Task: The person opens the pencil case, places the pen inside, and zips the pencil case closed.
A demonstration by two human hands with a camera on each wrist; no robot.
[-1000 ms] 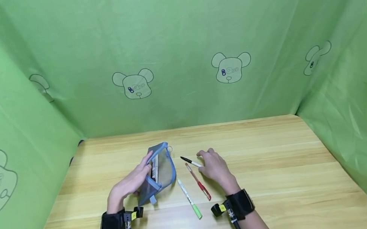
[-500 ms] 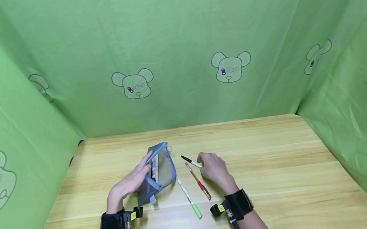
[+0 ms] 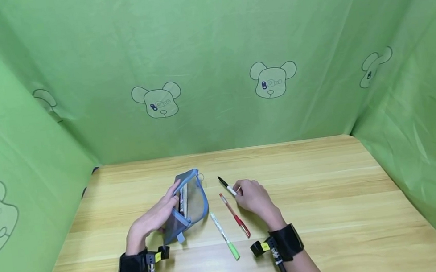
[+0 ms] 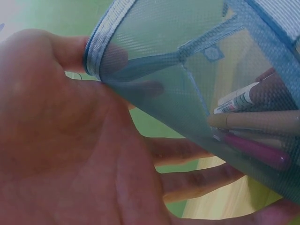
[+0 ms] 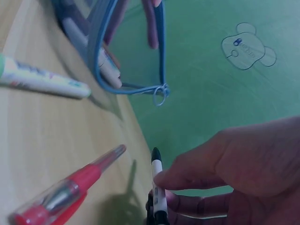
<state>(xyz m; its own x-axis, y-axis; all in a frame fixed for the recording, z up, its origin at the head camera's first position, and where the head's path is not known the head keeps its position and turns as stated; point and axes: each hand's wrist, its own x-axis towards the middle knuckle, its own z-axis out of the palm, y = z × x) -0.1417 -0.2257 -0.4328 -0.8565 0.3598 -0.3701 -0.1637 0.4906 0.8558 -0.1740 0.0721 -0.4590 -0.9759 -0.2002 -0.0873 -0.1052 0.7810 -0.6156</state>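
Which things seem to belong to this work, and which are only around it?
Likely the work:
blue mesh pouch, in left fingers
pens inside it
black-tipped pen, in right fingers
red pen
green-capped marker

Only around it:
wooden table
green cloth
wrist straps

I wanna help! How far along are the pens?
Looks done: several slim pens, one pink, lie inside the blue mesh zip pouch that the left hand holds. In hand: the right hand pinches a slim black-and-white pen. Probably left: the slim red-and-clear pen and green-capped white marker, on the wooden table.
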